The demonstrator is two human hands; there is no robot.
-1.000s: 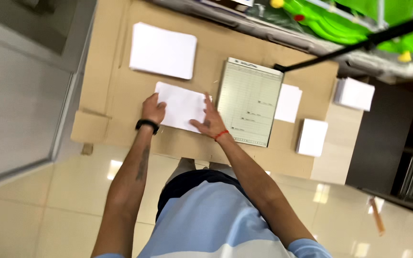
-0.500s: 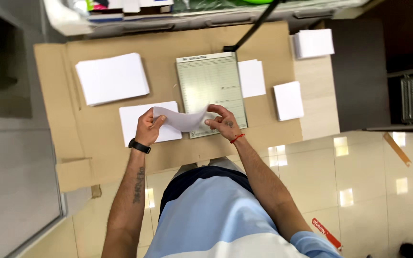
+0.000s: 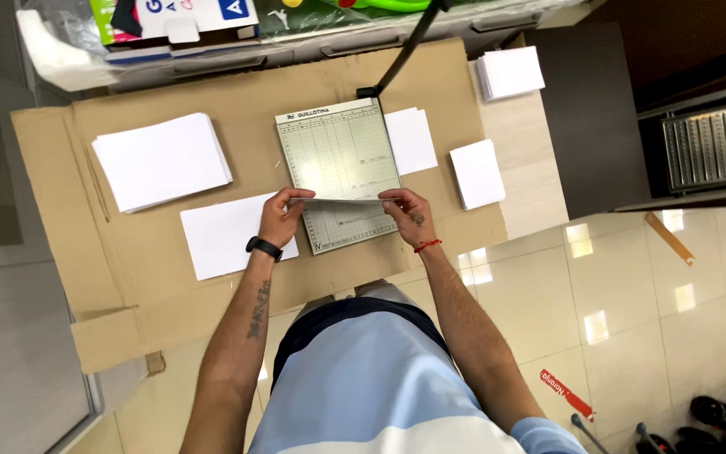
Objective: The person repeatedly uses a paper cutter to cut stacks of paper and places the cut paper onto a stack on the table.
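I see both the left hand [image 3: 281, 217] and right hand [image 3: 403, 212] pinching a paper sheet [image 3: 342, 200] over the cutter board [image 3: 338, 172]; squaring comes next, stack [image 3: 161, 160] at ten o'clock.

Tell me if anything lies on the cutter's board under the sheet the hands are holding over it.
Nothing visible does. The left hand and right hand hold the sheet by its two ends over the paper cutter, whose green board shows bare. Its black lever arm is raised. The small stack lies beside it.
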